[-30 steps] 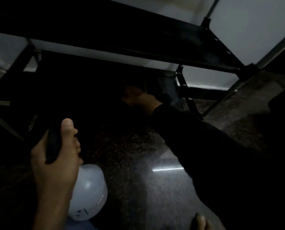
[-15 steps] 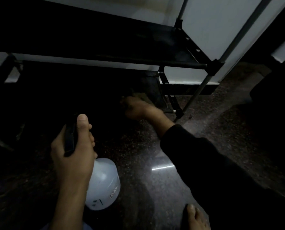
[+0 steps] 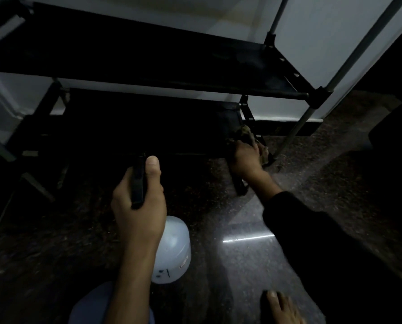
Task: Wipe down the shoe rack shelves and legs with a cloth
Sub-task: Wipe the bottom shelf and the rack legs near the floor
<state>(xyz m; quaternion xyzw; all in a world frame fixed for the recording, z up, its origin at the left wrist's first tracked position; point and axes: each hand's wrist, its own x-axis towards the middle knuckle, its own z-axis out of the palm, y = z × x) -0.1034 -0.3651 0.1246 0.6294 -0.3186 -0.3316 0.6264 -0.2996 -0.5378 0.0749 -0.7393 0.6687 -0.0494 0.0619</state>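
Observation:
The black shoe rack (image 3: 148, 54) fills the upper half of the head view, with a dark lower shelf (image 3: 136, 122) near the floor and grey metal legs (image 3: 300, 122) at the right. My right hand (image 3: 246, 157) grips a dark crumpled cloth (image 3: 248, 136) against the right end of the lower shelf, by its black corner bracket. My left hand (image 3: 139, 206) is closed around the black trigger head of a white spray bottle (image 3: 171, 249), held low over the floor in front of the rack.
The floor (image 3: 253, 265) is dark speckled stone with a bright light reflection. A pale wall (image 3: 324, 31) stands behind the rack. My bare foot (image 3: 281, 307) shows at the bottom right. The rack's left frame (image 3: 31, 127) is in deep shadow.
My right hand with the cloth has slid right along the lower shelf to its right end. The view has shifted left, and the left hand with the bottle now appears nearer the middle.

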